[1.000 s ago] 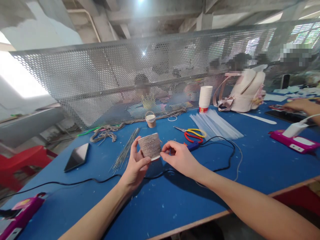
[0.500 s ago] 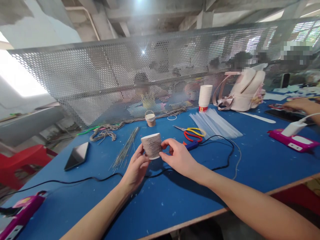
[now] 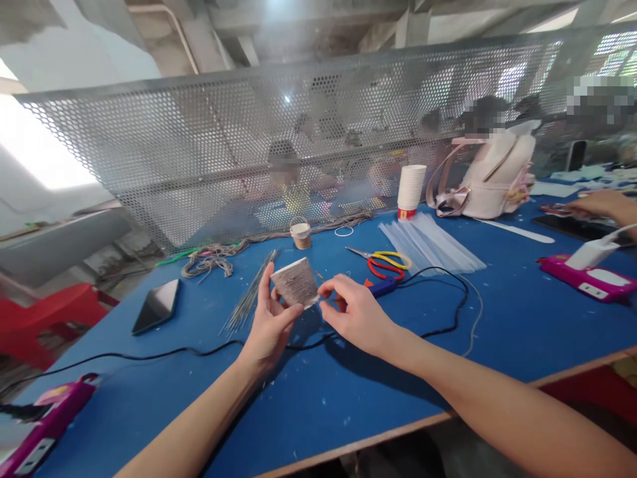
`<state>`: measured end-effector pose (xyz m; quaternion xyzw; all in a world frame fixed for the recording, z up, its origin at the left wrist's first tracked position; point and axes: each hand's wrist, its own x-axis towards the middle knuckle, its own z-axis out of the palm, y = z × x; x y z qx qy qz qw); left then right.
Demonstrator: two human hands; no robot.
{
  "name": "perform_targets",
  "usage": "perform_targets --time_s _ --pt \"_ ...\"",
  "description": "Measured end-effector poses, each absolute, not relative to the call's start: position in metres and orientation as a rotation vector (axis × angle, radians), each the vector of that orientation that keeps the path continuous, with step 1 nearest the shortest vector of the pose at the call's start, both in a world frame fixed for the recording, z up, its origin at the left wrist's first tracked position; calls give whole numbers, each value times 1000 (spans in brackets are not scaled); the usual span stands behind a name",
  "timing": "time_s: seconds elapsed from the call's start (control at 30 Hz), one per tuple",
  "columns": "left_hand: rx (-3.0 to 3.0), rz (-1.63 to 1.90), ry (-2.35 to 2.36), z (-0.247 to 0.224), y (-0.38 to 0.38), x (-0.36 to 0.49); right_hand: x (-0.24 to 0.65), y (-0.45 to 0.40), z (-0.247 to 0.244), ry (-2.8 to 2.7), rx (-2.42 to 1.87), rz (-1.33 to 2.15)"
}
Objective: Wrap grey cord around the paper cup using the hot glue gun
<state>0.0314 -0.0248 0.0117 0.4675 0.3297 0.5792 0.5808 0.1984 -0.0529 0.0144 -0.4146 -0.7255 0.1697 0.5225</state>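
1. By the left hand [image 3: 267,330], the small tapered cup wound in grey-brown cord [image 3: 297,283] is held tilted above the blue bench [image 3: 279,425], its grip clamped on the cup's side and lower edge.
2. The cup is judged light and thin-walled, easily dented if squeezed; slipping seems unlikely on the rough cord. It is best held lightly by rim and base.
3. The right hand [image 3: 359,315] is placed beside the base, fingertips nearly together; whether cord is pinched cannot be told.
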Motion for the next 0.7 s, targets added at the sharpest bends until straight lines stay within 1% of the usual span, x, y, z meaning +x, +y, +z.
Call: perform_targets --time_s 0.17,0.3,0.47,0.53,0.63,0.67,0.7 --pt "1117 1371 775 10 -23 28 195 -62 14 -1863 -841 248" --pt "1141 1368 761 10 -22 27 192 -69 14 -1955 -808 71" --pt "1142 1376 764 11 -21 26 189 -88 18 -2182 -774 -233" --pt "1131 1378 753 11 -20 24 192 -100 22 -2346 -570 -351" --pt "1124 1373 745 10 -18 22 207 -109 28 -2481 -148 -405" --pt "1125 1374 745 10 -18 21 215 -106 29 -2482 -102 -401" --pt "1126 1376 748 10 -17 21 224 -100 30 -2488 -153 -387"
